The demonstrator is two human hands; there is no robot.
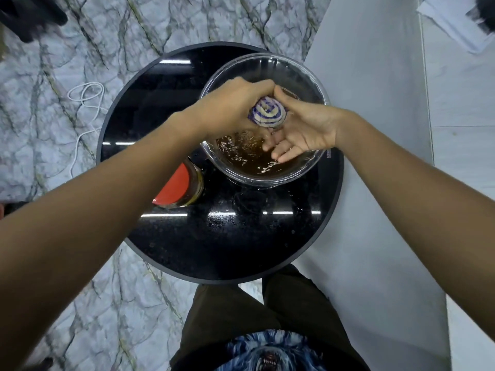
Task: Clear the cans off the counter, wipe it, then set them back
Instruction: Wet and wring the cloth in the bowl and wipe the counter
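My left hand (230, 107) and my right hand (302, 127) meet over a clear bowl (318, 84) of brownish water, on the far right part of a round black table (214, 250). Between them is a twisted blue-and-white striped cloth (267, 113). The left hand is closed around it. The right thumb presses on it, while the right fingers hang open toward the water. A jar with a red lid (178, 187) stands on the table's left side, partly hidden by my left forearm.
A white cable (85, 103) lies looped on the marble floor left of the table. A pale wall or panel (375, 103) rises close on the right. My legs stand right at the table's near edge.
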